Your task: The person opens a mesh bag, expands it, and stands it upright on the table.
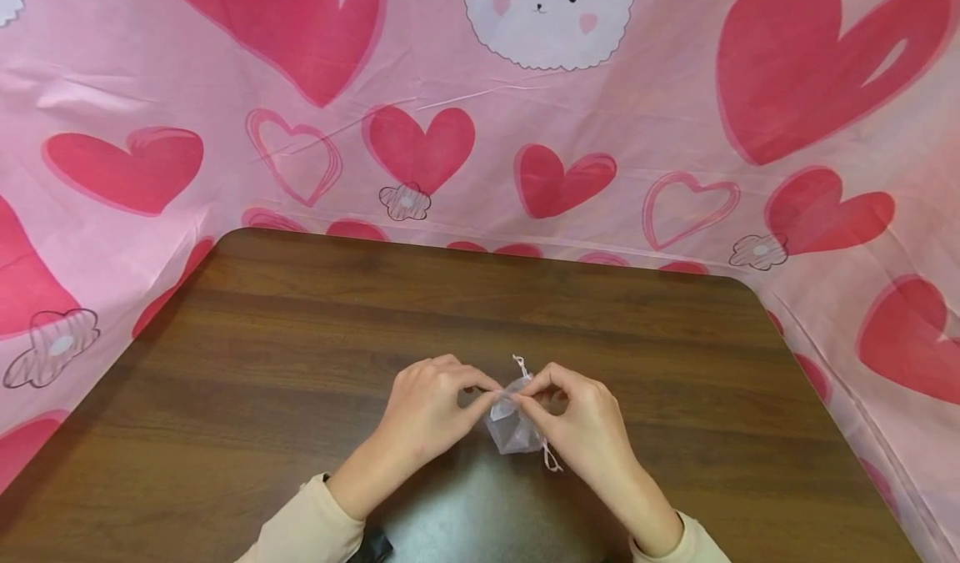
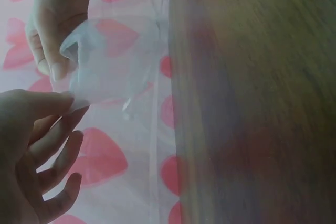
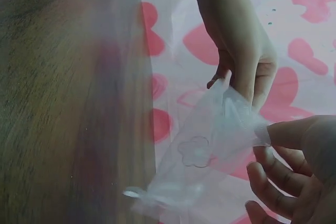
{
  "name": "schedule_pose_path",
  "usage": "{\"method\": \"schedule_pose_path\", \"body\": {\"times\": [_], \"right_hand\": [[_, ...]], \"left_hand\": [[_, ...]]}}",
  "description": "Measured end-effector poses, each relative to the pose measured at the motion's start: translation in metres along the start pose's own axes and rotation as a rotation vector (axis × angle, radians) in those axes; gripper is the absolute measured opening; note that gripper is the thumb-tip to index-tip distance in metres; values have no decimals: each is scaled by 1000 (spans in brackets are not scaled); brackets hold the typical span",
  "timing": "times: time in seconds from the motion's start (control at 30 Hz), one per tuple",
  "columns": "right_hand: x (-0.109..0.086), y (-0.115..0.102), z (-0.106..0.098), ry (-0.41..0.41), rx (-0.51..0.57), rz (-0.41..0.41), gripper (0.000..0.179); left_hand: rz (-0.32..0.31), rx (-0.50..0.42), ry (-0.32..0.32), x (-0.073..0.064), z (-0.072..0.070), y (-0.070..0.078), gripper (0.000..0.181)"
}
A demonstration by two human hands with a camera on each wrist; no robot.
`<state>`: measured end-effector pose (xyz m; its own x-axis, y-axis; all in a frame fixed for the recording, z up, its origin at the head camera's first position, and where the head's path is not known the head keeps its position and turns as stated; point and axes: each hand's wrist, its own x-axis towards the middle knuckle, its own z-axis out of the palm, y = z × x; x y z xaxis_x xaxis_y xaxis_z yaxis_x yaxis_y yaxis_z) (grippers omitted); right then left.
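Note:
A small sheer white drawstring pouch (image 1: pixel 513 431) hangs between both hands above the table. My left hand (image 1: pixel 435 400) pinches one side of its edge between thumb and index finger. My right hand (image 1: pixel 583 417) pinches the opposite side the same way, close to the left fingertips. Thin cord loops (image 1: pixel 552 459) stick out at the pouch's top and lower right. In the left wrist view the see-through pouch (image 2: pixel 113 59) has a folded-over edge by the fingertips. The right wrist view shows the pouch (image 3: pixel 210 135) stretched out, gathered at its lower left end.
A dark brown wooden table (image 1: pixel 337 313) spreads beneath the hands. Pink cloth (image 1: pixel 487 87) printed with hearts encloses it at the back and sides. A small black object (image 1: pixel 372 546) lies by the left sleeve (image 1: pixel 318 521) at the near edge.

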<state>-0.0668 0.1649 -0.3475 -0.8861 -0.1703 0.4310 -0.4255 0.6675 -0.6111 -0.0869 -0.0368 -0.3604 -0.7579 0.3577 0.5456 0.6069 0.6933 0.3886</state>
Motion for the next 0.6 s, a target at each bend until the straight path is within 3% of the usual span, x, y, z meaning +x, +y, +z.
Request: {"method": "schedule_pose_path", "body": {"times": [0.4, 0.6], "right_hand": [[-4, -4, 5, -95, -146, 51, 18], [-4, -5, 5, -82, -185, 60, 16]], "left_hand": [[-99, 37, 79, 1, 1, -2, 17], [-15, 137, 162, 0, 2, -4, 21]]}}
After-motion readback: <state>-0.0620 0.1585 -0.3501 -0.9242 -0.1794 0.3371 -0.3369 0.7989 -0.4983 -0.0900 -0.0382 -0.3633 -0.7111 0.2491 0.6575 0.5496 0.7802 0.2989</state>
